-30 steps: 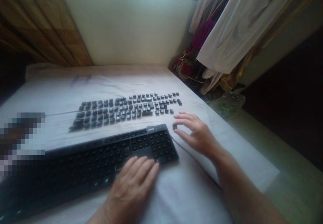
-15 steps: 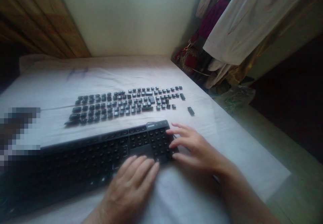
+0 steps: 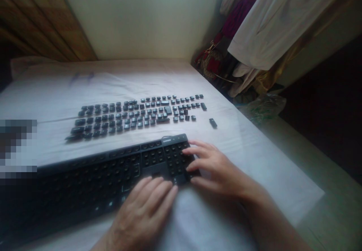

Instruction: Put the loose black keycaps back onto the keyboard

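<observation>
Keyboard of long, flat, rectangular black plastic (image 3: 104, 179) lies toward eight o'clock from the view's middle, on a pale, lightly creased cloth (image 3: 243, 149). Its key positions look bare, showing small raised studs. Bare left hand (image 3: 145, 209), at seven o'clock, lies over the near edge with straight fingers side by side; its thumb is hidden, so I cannot tell whether it grips or merely rests. Bare right hand (image 3: 216, 170), between four and five o'clock, has its fingers bent and spread with gaps between them over the right end; whether the fingertips press on anything is unclear.

Small black plastic keycaps (image 3: 167, 110) form loose rows near nine o'clock, beyond the keyboard, and one oblong black keycap (image 3: 213, 123) sits apart at three o'clock.

The keyboard should be light and stiff, likely to skate on the cloth if pushed, so the near edge and right end seem the best places for steadying it, with the studs spared sideways force. The keycaps are probably hard, nearly weightless and a little slippery: best pinched by opposite sides between thumb and forefinger, gently, since a brush could scatter the rows.
</observation>
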Demonstrator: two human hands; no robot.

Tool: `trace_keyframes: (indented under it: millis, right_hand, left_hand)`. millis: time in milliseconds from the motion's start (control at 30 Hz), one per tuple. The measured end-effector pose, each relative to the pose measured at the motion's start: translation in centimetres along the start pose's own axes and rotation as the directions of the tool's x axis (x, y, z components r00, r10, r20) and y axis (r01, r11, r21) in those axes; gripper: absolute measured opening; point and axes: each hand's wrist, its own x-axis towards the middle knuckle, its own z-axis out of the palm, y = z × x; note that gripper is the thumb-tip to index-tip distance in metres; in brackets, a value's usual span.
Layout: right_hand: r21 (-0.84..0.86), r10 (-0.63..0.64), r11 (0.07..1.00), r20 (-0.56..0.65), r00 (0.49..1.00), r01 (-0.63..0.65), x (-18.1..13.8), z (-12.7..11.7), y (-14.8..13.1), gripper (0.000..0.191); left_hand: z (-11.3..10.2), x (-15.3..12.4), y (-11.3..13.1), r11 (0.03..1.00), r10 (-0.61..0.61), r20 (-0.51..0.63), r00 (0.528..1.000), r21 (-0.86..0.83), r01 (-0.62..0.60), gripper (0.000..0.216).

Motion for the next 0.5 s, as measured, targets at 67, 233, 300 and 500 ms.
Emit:
trace_keyframes:
  millis: [67, 233, 300, 500]
  right_hand:
    - [0.005, -0.003, 1.000, 0.000, 1.000, 0.003, 0.0, 0.0, 0.0, 0.015]
    - [0.015, -0.015, 1.000, 0.000, 1.000, 0.015, 0.1, 0.1, 0.1, 0.014]
    - [0.018, -0.020, 1.000, -0.003, 1.000, 0.020, 0.1, 0.1, 0.1, 0.013]
    - [0.020, -0.011, 1.000, -0.019, 1.000, 0.012, 0.1, 0.1, 0.0, 0.011]
  left_hand:
    - [0.0, 0.1, 0.0, 1.000, -0.001, -0.008, 1.000, -0.004, 0.001, 0.032]
    - [0.2, 0.1, 0.1, 1.000, 0.016, 0.009, 1.000, 0.010, -0.016, 0.030]
    - [0.3, 0.5, 0.1, 0.999, 0.032, 0.023, 0.999, 0.012, -0.032, 0.030]
    - [0.9, 2.1, 0.4, 0.995, 0.083, 0.052, 0.995, 0.049, -0.086, 0.032]
